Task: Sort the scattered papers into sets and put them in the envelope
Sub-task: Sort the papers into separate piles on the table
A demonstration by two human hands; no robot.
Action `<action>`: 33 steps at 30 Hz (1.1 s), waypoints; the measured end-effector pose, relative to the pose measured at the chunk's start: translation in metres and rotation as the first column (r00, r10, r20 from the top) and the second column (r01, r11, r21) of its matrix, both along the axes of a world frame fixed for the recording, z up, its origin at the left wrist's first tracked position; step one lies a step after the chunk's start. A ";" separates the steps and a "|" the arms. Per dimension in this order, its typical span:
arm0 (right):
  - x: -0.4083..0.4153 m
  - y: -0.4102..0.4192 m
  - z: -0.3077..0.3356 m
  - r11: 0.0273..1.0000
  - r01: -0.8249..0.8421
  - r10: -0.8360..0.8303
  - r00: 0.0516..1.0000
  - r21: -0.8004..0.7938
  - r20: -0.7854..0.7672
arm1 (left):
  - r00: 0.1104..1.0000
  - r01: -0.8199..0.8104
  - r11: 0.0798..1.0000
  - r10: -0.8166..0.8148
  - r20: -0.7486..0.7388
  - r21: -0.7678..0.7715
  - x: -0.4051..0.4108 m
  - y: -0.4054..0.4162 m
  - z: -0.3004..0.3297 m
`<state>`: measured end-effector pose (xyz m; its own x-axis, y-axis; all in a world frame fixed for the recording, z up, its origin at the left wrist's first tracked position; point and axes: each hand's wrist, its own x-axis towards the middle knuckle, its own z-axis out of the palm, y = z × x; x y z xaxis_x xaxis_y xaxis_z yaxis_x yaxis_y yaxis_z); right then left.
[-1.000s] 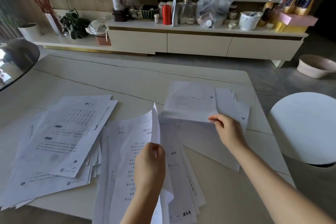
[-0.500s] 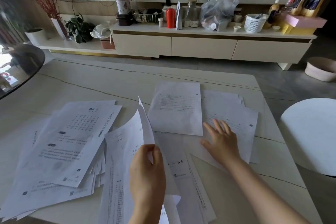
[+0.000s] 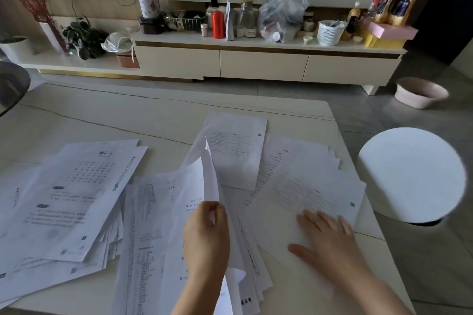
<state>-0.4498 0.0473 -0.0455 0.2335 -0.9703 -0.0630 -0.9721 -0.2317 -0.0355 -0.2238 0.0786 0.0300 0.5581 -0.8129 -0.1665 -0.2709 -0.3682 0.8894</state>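
Since half a second ago the right hand has slid nearer and now lies flat, fingers spread, on a loose sheet at the right. The left hand pinches a curling sheaf of pages, standing them up. Printed papers fan out at the left on the table. Thin and limp, they probably slide easily; take edges or corners. No envelope is visible.

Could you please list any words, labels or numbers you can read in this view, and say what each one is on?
None can be read.
Scattered papers: printed lines and tables, too blurred.
Handwritten dark marks on a bottom sheet: illegible.
Bottles and jar on the sideboard: labels too small.
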 end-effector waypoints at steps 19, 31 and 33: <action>-0.047 -0.216 0.012 0.819 0.507 -0.545 0.833 0.267 0.092 | 0.993 0.057 0.982 -0.038 -0.114 0.178 -0.030 -0.021 -0.044; -0.057 -0.201 0.032 0.819 0.494 -0.524 0.851 0.293 0.031 | 0.991 0.104 0.976 -0.086 -0.100 0.194 -0.036 -0.019 -0.037; -0.059 -0.201 0.028 0.818 0.481 -0.548 0.818 0.316 0.174 | 0.991 0.112 0.973 -0.095 -0.092 0.201 -0.036 -0.019 -0.037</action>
<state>-0.5086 -0.1533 -0.0179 -0.2559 -0.9106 -0.3245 -0.8954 0.3499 -0.2755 -0.2597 0.0592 -0.0071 0.4507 -0.8092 -0.3770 -0.2467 -0.5188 0.8186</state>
